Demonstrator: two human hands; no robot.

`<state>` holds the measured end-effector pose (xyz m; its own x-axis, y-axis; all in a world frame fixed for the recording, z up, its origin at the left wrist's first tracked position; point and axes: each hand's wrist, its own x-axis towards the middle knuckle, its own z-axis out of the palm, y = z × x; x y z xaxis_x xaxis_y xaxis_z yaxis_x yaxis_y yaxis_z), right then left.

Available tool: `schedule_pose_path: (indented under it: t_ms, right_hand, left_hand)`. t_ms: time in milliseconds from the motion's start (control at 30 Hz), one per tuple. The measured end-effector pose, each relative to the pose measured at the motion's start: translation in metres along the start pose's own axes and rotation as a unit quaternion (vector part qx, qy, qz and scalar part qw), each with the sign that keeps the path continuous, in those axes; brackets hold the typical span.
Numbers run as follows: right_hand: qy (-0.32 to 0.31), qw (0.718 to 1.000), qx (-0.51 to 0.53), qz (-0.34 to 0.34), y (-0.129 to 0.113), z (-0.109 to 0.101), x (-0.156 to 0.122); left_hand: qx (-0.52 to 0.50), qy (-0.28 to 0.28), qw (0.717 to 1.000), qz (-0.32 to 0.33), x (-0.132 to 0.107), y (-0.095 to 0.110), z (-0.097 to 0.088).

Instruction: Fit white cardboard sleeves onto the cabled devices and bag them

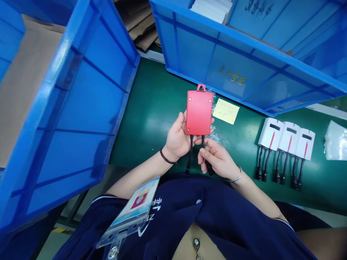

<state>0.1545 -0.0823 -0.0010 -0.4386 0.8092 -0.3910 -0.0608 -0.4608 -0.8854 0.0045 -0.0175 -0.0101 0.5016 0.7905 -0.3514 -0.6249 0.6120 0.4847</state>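
Observation:
A red plastic device [200,113] with a screw at each corner and a loop at its top is held flat over the green table, its back facing up. My left hand [179,137] supports it from below and from the left, the fingertips showing at its right edge. Two black cables [191,155] hang from its lower end. My right hand [215,155] has its thumb and fingers closed around the right-hand cable, just under the device. That cable's end is partly hidden by the hand.
Three white devices [287,139] with black cables lie at the right, beside clear plastic bags [336,141]. A yellow note [226,111] lies near plastic ties. Blue crates stand at the left [89,90] and the back [195,54] of the green table [151,94].

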Motion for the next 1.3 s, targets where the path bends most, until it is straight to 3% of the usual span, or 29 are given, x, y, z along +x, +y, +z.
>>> schedule_pose_path:
  t_ms: [233,700,1100,1300]
  right_hand:
    - [-0.020,0.998,0.064,0.002,-0.0028,-0.0007,0.0012]
    - [-0.036,0.992,0.118,0.004,-0.0023,-0.0020,0.0011]
    - [-0.055,0.991,0.122,0.006,-0.0004,-0.0016,0.0001]
    - [-0.061,0.991,0.119,0.010,-0.0010,-0.0001,-0.0007]
  left_hand:
    - [-0.051,0.013,0.997,-0.049,0.0015,0.0029,-0.0002]
    - [-0.050,0.009,0.997,-0.061,0.0046,-0.0024,-0.0067]
    - [-0.092,0.040,0.991,-0.089,0.0018,0.0033,0.0008]
    - [-0.106,0.017,0.989,-0.104,0.0002,0.0029,-0.0022]
